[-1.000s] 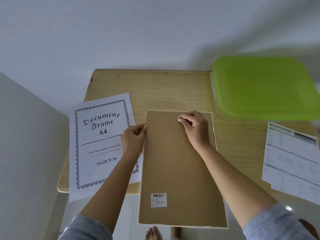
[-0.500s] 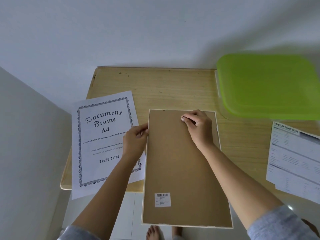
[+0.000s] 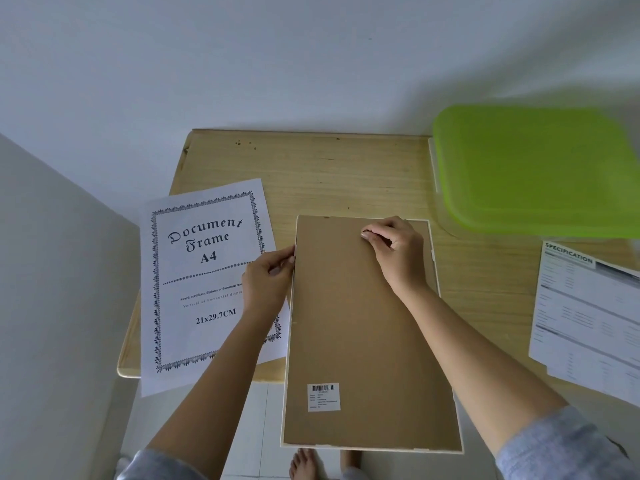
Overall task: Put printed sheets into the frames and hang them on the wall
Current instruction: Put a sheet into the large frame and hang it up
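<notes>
A white picture frame (image 3: 360, 341) lies face down on the wooden table (image 3: 346, 174), its brown backing board up and its near end hanging over the table edge. My left hand (image 3: 270, 278) pinches the frame's left edge near the top. My right hand (image 3: 394, 251) rests on the upper part of the backing board with fingers curled, fingertips pressed near the top edge. A printed sheet reading "Document Frame A4" (image 3: 204, 271) lies to the left of the frame, partly under my left hand.
A green plastic lid on a clear box (image 3: 533, 171) stands at the table's back right. A printed "Specification" sheet (image 3: 588, 317) lies at the right edge. White walls stand behind and to the left. My bare feet (image 3: 308, 465) show below on the tiled floor.
Both hands keep their places on the frame. The camera view has shifted slightly, so everything sits a little lower and to the right.
</notes>
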